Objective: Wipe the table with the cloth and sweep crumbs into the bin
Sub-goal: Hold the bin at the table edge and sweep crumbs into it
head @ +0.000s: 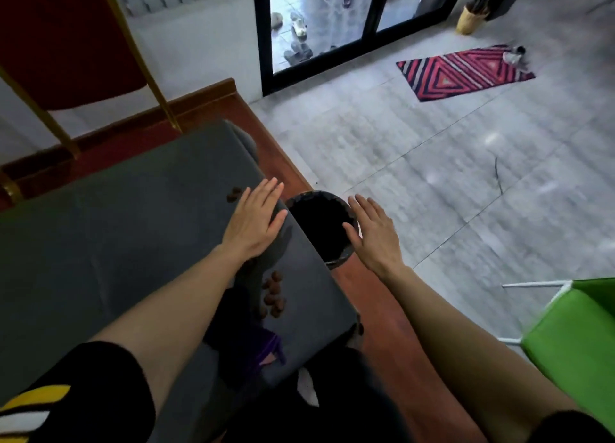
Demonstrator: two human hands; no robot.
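Sweeping looks barely begun: crumbs (273,298) lie on the near right of the table (116,229), the bin (321,228) waits just beside its right edge between the flat, empty left hand (254,223) and right hand (374,234).

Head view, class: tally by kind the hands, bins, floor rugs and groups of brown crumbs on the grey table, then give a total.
Hands: 2, left hand and right hand
Bins: 1, bin
Rugs: 1, rug
Crumb groups: 2, far crumbs and near crumbs
Total: 6
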